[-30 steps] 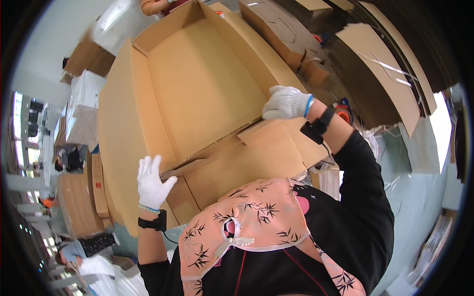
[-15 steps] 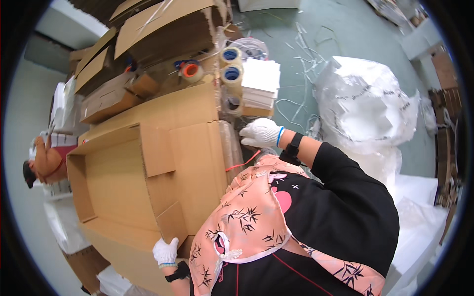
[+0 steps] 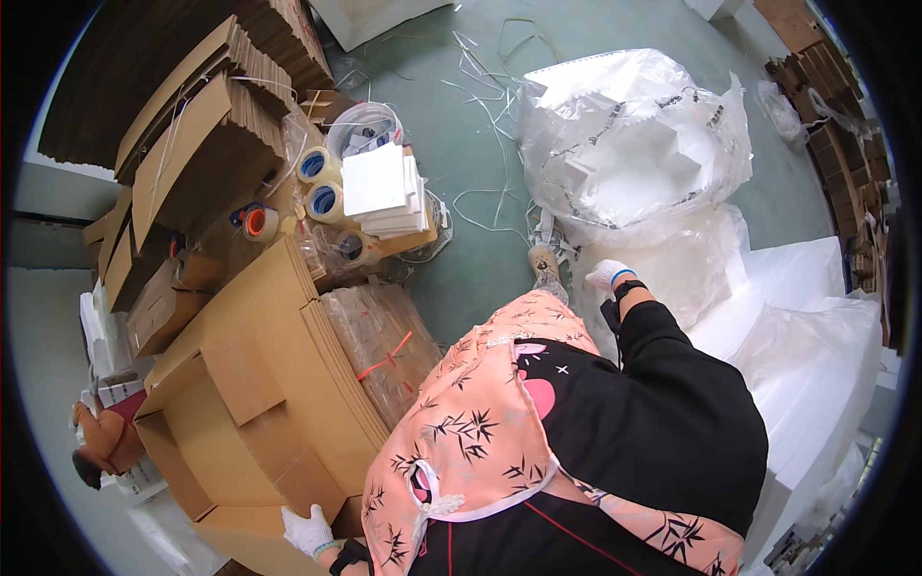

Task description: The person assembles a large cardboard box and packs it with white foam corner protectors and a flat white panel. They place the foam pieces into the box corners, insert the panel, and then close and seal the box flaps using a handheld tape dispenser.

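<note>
An open cardboard box (image 3: 259, 490) lies tilted on the left, with one flap folded over its inside. My left hand (image 3: 307, 531), in a white knitted glove, is closed on the box's near edge, the thumb set apart from the fingers. My right hand (image 3: 607, 275), gloved the same way, is away from the box, beside a clear plastic bag (image 3: 643, 240) on the floor. Its fingers are small and bunched in view, so I cannot make out whether they hold anything. White foam pieces (image 3: 663, 154) fill the large bag beyond.
Flattened cardboard (image 3: 206, 163) is stacked at the far left. Tape rolls (image 3: 324, 200), a clear bucket (image 3: 365, 125) and white foam sheets (image 3: 379, 192) stand near it. Wrapped clear plastic (image 3: 375, 346) lies beside the box. Another person (image 3: 110, 437) works at the left. White strapping (image 3: 480, 86) litters the floor.
My view and body have turned to the right. My right hand has gone from beside the wrapped plastic to the bags of foam. The left hand stays at the box's edge.
</note>
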Motion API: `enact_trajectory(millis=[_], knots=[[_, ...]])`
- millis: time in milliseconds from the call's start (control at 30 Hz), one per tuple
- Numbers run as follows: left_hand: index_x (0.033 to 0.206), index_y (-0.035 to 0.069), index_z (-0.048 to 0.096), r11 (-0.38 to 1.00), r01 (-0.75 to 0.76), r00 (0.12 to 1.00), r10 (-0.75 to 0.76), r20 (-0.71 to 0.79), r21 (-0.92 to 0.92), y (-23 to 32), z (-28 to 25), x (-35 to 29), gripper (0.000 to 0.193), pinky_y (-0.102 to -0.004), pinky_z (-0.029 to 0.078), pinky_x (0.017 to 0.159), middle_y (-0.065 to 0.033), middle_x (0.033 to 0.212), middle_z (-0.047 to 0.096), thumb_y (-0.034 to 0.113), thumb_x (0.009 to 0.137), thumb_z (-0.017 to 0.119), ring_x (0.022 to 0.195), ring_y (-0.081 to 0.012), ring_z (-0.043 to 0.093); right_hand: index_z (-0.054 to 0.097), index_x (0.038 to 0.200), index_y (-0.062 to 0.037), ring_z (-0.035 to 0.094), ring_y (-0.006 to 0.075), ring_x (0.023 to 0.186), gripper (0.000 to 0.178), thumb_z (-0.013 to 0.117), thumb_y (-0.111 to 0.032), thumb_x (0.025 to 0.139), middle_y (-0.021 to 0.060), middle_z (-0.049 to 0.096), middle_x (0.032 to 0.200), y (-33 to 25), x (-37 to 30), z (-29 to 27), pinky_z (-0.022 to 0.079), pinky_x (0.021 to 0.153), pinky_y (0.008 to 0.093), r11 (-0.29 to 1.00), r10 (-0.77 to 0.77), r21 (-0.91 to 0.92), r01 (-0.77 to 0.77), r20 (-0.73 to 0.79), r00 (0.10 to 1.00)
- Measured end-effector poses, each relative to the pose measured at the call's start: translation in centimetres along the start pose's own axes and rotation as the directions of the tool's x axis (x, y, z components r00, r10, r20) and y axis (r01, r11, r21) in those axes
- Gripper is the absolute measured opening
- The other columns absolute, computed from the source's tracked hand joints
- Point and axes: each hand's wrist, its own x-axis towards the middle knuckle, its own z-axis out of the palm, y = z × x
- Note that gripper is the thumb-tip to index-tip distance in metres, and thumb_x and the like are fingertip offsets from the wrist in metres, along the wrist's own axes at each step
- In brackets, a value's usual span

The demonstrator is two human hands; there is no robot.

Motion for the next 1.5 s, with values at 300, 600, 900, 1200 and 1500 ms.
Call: enact_trajectory(millis=[300, 600, 900, 1200, 1500], knots=[[0.134, 0.003, 0.053, 0.917, -0.39, 0.908, 0.397, 0.132, -0.08, 24.0, -3.2, -4.8, 0.063, -0.0468, 0.045, 0.098, -0.0229, 0.126, 0.06, 0.029, 0.08, 0.072, 0.111, -0.0411, 0.057, 0.069, 0.113, -0.0092, 0.06, 0.0374, 0.113, 0.043, 0.053, -0.035, 0.082, 0.0197, 0.065, 0.119, 4.1, 14.3, -17.0, 0.047, 0.098, 0.0456, 0.959, 0.066, 0.284, 0.025, -0.306, 0.95], [0.138, -0.007, 0.046, 0.829, 0.124, 0.578, 0.387, 0.719, -0.546, 41.1, -3.3, -8.1, 0.053, -0.0348, 0.045, 0.102, -0.0227, 0.134, 0.057, 0.011, 0.092, 0.064, 0.122, -0.027, 0.057, 0.05, 0.137, -0.0084, 0.057, 0.0374, 0.119, 0.063, 0.065, -0.033, 0.081, 0.0225, 0.06, 0.128, 15.9, 26.0, -26.5, 0.048, 0.1, 0.0461, 0.581, 0.685, 0.721, -0.378, -0.181, 0.706], [0.136, -0.008, 0.047, 0.898, 0.089, 0.571, 0.308, 0.761, -0.431, 49.9, -5.3, -9.1, 0.051, -0.0356, 0.045, 0.102, -0.0242, 0.133, 0.057, 0.011, 0.092, 0.063, 0.122, -0.0286, 0.057, 0.044, 0.14, -0.0114, 0.056, 0.0334, 0.123, 0.059, 0.061, -0.027, 0.085, 0.0199, 0.045, 0.143, 15.7, 36.3, -28.7, 0.051, 0.095, 0.0447, 0.692, 0.682, 0.562, -0.453, -0.305, 0.665], [0.133, -0.007, 0.051, 0.9, 0.144, 0.533, 0.281, 0.798, -0.413, 49.1, -4.0, -8.9, 0.048, -0.0346, 0.046, 0.1, -0.0219, 0.128, 0.061, 0.012, 0.091, 0.063, 0.119, -0.0271, 0.059, 0.046, 0.138, -0.0123, 0.067, 0.0344, 0.105, 0.058, 0.06, -0.03, 0.084, 0.0214, 0.065, 0.117, 17.4, 37.7, -29.4, 0.055, 0.084, 0.0466, 0.716, 0.675, 0.517, -0.47, -0.342, 0.654], [0.133, -0.005, 0.053, 0.92, -0.001, 0.569, 0.322, 0.757, -0.391, 49.5, -2.5, -9.6, 0.048, -0.0346, 0.047, 0.098, -0.02, 0.126, 0.063, 0.017, 0.092, 0.063, 0.117, -0.0256, 0.061, 0.045, 0.14, -0.0173, 0.064, 0.0389, 0.106, 0.066, 0.058, -0.033, 0.077, 0.0244, 0.064, 0.115, 14.8, 30.6, -29.0, 0.052, 0.088, 0.049, 0.738, 0.603, 0.56, -0.377, -0.296, 0.741]])
